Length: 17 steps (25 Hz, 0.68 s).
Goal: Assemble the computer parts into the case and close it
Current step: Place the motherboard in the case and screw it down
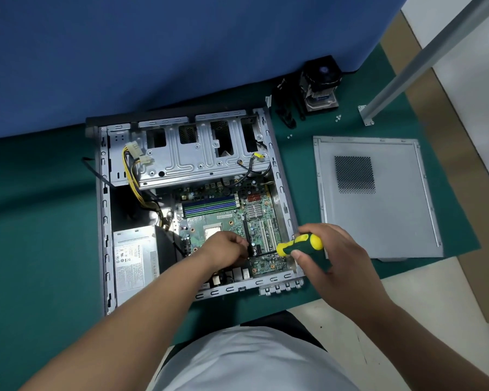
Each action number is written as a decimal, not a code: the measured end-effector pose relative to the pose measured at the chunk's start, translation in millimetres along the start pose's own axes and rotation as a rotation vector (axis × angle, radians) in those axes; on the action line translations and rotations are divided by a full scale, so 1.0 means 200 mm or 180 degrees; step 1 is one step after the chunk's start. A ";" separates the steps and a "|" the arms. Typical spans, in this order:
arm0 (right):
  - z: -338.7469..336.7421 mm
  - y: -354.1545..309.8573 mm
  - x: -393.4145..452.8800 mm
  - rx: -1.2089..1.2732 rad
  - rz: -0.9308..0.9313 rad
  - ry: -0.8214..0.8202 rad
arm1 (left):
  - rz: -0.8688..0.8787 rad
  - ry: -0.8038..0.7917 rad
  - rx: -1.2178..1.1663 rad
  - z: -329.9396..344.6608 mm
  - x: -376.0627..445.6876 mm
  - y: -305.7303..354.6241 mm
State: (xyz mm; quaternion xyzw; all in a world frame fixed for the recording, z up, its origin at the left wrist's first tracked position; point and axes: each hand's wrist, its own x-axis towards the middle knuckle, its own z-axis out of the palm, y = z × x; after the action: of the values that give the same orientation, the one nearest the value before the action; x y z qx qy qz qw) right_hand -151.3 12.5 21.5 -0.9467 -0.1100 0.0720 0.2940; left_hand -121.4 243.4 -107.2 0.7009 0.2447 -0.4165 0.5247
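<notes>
Right hand (326, 251) grip wrapped round screwdriver (299, 244), left hand (226, 248) fingers curled onto motherboard (226, 218), hold unclear

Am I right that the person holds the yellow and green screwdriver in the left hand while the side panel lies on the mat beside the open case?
Not quite: the head view shows the screwdriver in the right hand; the left hand is down on the motherboard. The side panel does lie beside the open case.
</notes>
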 end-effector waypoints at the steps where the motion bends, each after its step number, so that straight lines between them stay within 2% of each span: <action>1: -0.01 -0.01 0.01 0.0044 0.0008 0.0054 | -0.0216 -0.0023 -0.0505 0.00 0.00 0.01; 3: -0.01 -0.03 0.02 0.0138 0.0027 0.0144 | -0.0576 -0.0184 -0.1372 0.00 -0.03 0.04; 6: -0.01 -0.05 0.04 0.0218 -0.0019 0.0266 | -0.0767 -0.0472 -0.1975 -0.03 -0.06 0.06; 13: -0.01 -0.10 0.06 0.0460 0.0009 0.0440 | -0.0767 -0.0486 -0.2740 -0.14 -0.11 0.05; 17: -0.01 -0.11 0.07 0.1311 0.0418 0.0666 | -0.0531 -0.0531 -0.3461 -0.19 -0.16 0.04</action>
State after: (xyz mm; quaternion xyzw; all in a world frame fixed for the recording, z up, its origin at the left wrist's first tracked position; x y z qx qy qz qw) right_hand -139.9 31.8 34.8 -0.8742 -0.0001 0.0134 0.4853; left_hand -120.6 280.4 -72.0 0.2721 0.4366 -0.3244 0.7938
